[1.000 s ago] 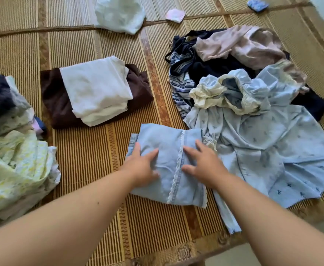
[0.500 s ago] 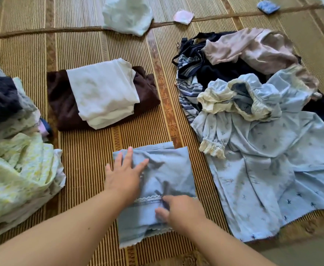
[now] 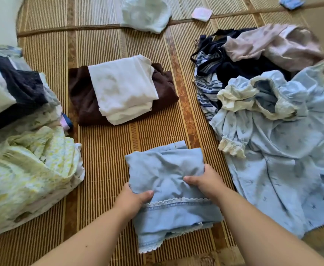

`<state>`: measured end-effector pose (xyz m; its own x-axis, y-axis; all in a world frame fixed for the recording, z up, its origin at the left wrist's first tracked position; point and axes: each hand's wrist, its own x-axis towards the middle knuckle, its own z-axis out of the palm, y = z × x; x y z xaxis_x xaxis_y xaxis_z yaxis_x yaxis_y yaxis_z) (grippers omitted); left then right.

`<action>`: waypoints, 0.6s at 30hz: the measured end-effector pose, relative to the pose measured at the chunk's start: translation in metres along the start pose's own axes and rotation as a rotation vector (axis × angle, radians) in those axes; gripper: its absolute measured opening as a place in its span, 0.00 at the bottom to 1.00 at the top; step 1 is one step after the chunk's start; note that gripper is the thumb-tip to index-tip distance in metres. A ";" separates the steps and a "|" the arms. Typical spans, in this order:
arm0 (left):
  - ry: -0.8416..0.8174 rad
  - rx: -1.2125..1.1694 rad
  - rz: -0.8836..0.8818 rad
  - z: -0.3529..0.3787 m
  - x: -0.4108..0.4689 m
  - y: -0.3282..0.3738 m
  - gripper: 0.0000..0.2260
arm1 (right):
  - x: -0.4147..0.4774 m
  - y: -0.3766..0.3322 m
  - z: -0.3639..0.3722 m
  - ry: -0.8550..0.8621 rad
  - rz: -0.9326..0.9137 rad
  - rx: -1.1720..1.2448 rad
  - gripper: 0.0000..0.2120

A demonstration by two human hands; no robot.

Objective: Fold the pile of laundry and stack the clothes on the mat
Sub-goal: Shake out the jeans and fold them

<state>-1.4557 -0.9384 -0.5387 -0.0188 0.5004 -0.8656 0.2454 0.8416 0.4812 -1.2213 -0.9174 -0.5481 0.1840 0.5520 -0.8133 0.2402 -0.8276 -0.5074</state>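
I had my left hand (image 3: 133, 198) and right hand (image 3: 203, 182) gripping the folded blue garment (image 3: 166, 169) by its sides, probably for lifting whole. The brown-and-white stack (image 3: 119, 93) lay just beyond them.

Both bare forearms reach in from bottom edge, converging toward centre. Left hand (image 3: 133, 199) lower and nearer, thumb on top pointing right, its 4 fingers tucked under folded blue garment (image 3: 168, 192) and hidden, so grip probably a pinch. Right hand (image 3: 202, 181) slightly farther forward, thumb pointing left across cloth, fingers curled round garment's right edge. Hands close together, not touching. Wrists straight, elbows out of frame.
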 end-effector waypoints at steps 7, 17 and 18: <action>-0.213 -0.019 0.253 0.006 -0.026 0.032 0.23 | -0.012 0.002 -0.006 -0.061 0.001 0.100 0.22; 0.040 -0.149 0.620 -0.093 0.000 0.182 0.15 | 0.002 -0.186 -0.013 0.078 -0.488 0.217 0.16; 0.075 -0.152 0.647 -0.106 0.007 0.196 0.13 | 0.006 -0.208 -0.007 0.079 -0.528 0.199 0.16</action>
<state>-1.5107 -0.7487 -0.4355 0.0174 0.9220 -0.3869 0.0906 0.3839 0.9189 -1.2635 -0.7407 -0.4455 0.1602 0.8958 -0.4146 0.1361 -0.4360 -0.8896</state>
